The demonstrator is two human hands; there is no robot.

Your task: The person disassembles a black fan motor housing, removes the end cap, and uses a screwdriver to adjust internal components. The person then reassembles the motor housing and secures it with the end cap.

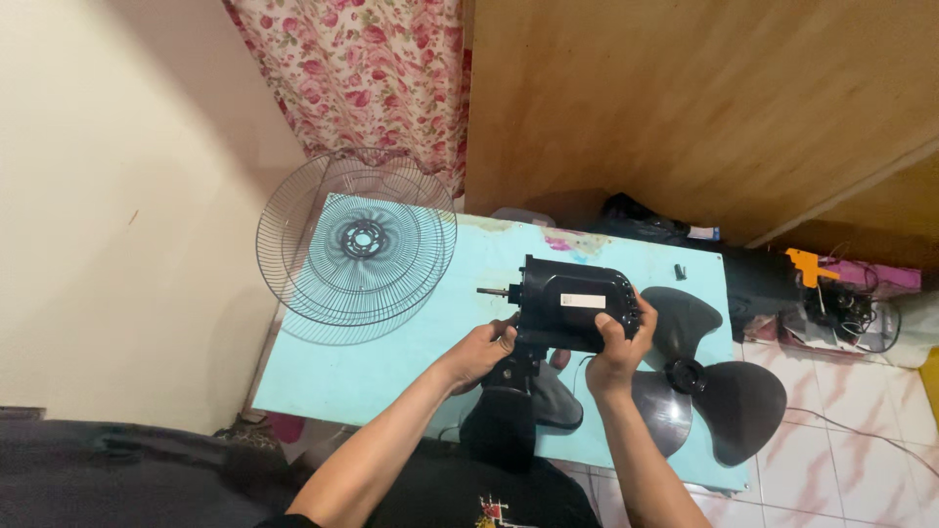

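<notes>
A black fan motor housing (pixel 572 298) with its shaft pointing left is held above a light blue table (pixel 391 352). My left hand (pixel 484 350) grips its underside near the neck, where the black stand (pixel 509 401) joins. My right hand (pixel 618 347) clasps the housing's rear end, thumb on top. A dark three-blade fan propeller (pixel 704 381) lies on the table just right of my right hand.
Two wire fan guards (pixel 357 240) lean stacked at the table's left end, by a cream wall. A small black cap (pixel 680 271) rests near the far edge. Floral curtain (pixel 362 68) and wooden panel behind; cluttered tools and cables (pixel 841 298) on the tiled floor at right.
</notes>
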